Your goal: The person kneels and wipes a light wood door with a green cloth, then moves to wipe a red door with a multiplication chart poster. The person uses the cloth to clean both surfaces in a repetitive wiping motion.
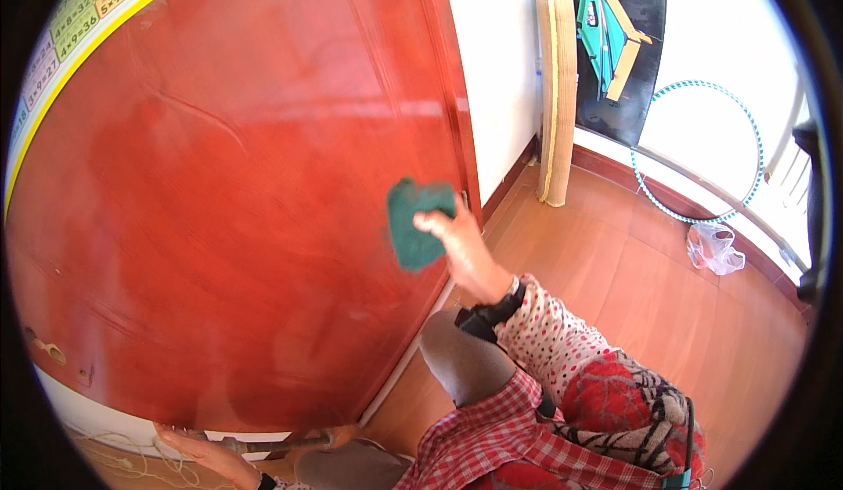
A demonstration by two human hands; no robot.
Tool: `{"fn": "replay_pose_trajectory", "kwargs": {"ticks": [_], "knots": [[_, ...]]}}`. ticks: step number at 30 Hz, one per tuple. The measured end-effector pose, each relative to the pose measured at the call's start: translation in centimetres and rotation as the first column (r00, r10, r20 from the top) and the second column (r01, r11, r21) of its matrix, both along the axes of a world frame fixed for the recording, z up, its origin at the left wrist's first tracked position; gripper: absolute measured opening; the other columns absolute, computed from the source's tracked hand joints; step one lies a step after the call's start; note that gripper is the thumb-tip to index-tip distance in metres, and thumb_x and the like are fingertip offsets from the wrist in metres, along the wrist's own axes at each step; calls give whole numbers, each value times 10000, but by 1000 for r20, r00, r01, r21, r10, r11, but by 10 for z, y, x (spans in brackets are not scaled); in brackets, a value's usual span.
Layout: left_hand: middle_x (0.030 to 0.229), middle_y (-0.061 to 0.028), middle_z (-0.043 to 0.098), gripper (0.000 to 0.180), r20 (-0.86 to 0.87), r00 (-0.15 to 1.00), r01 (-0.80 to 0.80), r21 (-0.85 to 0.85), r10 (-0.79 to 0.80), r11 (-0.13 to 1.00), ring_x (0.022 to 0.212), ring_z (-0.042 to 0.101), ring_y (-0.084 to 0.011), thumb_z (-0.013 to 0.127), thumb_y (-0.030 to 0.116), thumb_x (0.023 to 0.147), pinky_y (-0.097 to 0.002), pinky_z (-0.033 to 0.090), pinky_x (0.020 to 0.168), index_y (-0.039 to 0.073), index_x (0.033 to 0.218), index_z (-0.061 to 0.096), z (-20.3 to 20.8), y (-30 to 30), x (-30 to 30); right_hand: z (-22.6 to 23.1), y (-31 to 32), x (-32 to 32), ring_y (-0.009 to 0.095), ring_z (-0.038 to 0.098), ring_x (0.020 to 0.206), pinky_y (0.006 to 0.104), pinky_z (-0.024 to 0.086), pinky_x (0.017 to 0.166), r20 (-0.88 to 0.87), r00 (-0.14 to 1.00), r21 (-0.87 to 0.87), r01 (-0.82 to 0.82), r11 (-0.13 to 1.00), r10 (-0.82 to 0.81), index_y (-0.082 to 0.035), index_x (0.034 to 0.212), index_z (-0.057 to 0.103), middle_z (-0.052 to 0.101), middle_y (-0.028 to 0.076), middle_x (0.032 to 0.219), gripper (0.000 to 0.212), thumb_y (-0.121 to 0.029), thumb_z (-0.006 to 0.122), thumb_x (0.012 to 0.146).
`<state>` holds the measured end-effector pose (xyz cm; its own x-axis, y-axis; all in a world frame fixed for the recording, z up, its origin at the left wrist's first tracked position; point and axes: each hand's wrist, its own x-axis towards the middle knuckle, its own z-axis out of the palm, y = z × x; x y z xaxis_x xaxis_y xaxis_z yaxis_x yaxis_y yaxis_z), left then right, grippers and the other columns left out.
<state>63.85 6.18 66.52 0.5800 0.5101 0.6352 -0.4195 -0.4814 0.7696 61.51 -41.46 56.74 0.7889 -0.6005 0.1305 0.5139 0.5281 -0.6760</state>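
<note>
A large glossy red door [237, 226] fills the left and middle of the view. My right hand [461, 240] is closed around a dark green cleaning cloth [414, 235], thumb on top, and the cloth lies against the door near its right edge. Motion blurs the cloth a little, and my fingers behind it are hidden. My left hand [211, 457] is at the door's lower edge, at the bottom left. The edge covers part of its fingers, so their grip does not show.
A tall wooden trim post [555, 86] stands by the white wall. Beyond it are a dark panel with a small green toy billiard table [606, 38], a striped hoop [760, 156] and a clear plastic bag [716, 248] on the wooden floor [632, 288]. String [132, 464] lies at lower left.
</note>
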Motion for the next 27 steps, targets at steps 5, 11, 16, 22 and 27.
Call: {"fn": "replay_pose_trajectory", "kwargs": {"ticks": [5, 11, 16, 22, 27], "knots": [[1672, -172, 272, 821, 73, 991, 122, -161, -112, 979, 1505, 326, -301, 316, 622, 1077, -417, 271, 1245, 4, 1616, 273, -4, 20, 25, 52, -67, 8, 188, 665, 1011, 341, 551, 886, 7, 960, -6, 279, 960, -279, -21, 1271, 587, 688, 64, 1088, 418, -28, 712, 872], [1682, -176, 252, 859, -28, 997, 59, -307, -71, 950, 1516, 307, -297, 342, 639, 1065, -410, 270, 1246, -10, 1620, 253, 6, 26, 32, 132, -126, 24, 162, 644, 1038, 304, 555, 880, 397, 776, -264, 608, 749, -490, -50, 1313, 605, 653, 63, 1158, 474, 5, 727, 859], [1694, -181, 227, 890, -7, 998, 54, -262, -58, 964, 1527, 296, -300, 368, 652, 1055, -403, 262, 1250, -19, 1624, 233, -3, 19, 38, 200, -161, 58, 363, 583, 1150, 446, 485, 1033, 498, 429, -535, 836, 123, -753, -187, 1303, 653, 614, 156, 1238, 555, -21, 747, 781], [1592, -200, 401, 677, -295, 894, -256, 282, 337, 925, 1458, 409, -317, 395, 467, 1104, -402, 313, 1225, -3, 1587, 331, -15, 78, 25, 242, -180, 107, 371, 565, 1125, 457, 485, 979, 691, 197, -524, 799, -294, -696, -154, 1249, 645, 615, 137, 1179, 534, 25, 758, 759], [1570, -214, 452, 535, 191, 575, -428, 899, 795, 94, 1431, 446, -322, 386, 295, 1137, -363, 316, 1222, -54, 1543, 395, -50, 103, 21, 239, -207, 157, 390, 564, 1131, 458, 489, 984, 681, 180, -549, 767, -332, -709, -157, 1274, 637, 614, 150, 1191, 526, 25, 727, 789]]}}
